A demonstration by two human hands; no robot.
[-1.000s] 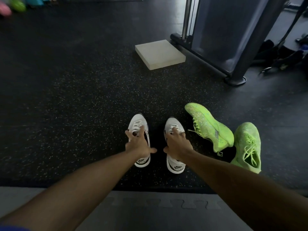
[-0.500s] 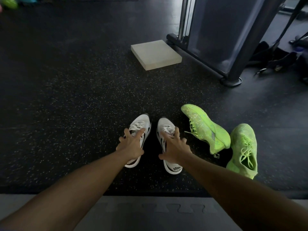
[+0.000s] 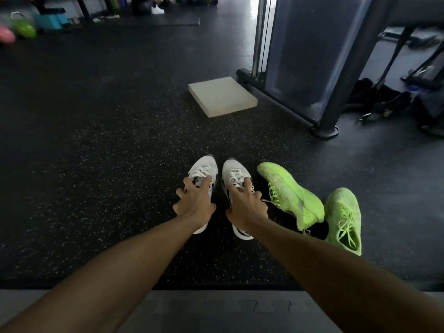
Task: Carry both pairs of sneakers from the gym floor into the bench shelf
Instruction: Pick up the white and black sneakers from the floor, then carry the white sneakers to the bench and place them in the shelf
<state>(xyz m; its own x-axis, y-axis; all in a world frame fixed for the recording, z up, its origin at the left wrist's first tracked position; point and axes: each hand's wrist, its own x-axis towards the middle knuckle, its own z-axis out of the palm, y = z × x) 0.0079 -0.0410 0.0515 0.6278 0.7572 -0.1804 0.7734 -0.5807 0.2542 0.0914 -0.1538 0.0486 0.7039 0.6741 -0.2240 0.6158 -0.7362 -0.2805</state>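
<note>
Two white sneakers stand side by side on the dark speckled gym floor. My left hand (image 3: 195, 203) lies over the left white sneaker (image 3: 204, 168), fingers curled into its laces and opening. My right hand (image 3: 247, 205) grips the right white sneaker (image 3: 234, 169) the same way. Both shoes' heels show below my wrists. To the right lie two neon green sneakers: one (image 3: 288, 193) tipped on its side, the other (image 3: 344, 217) upright beside it. No bench shelf is in view.
A pale square foam pad (image 3: 222, 96) lies ahead on the floor. A cable machine with a metal base and post (image 3: 324, 127) stands at the right, dark bags and straps (image 3: 384, 99) behind it. A grey puzzle mat edge (image 3: 216, 308) runs along the bottom. Coloured kettlebells (image 3: 24, 27) sit far left.
My hands have closed tighter over the white sneakers, and the two shoes have come closer together. The view has tilted up, showing more of the far floor.
</note>
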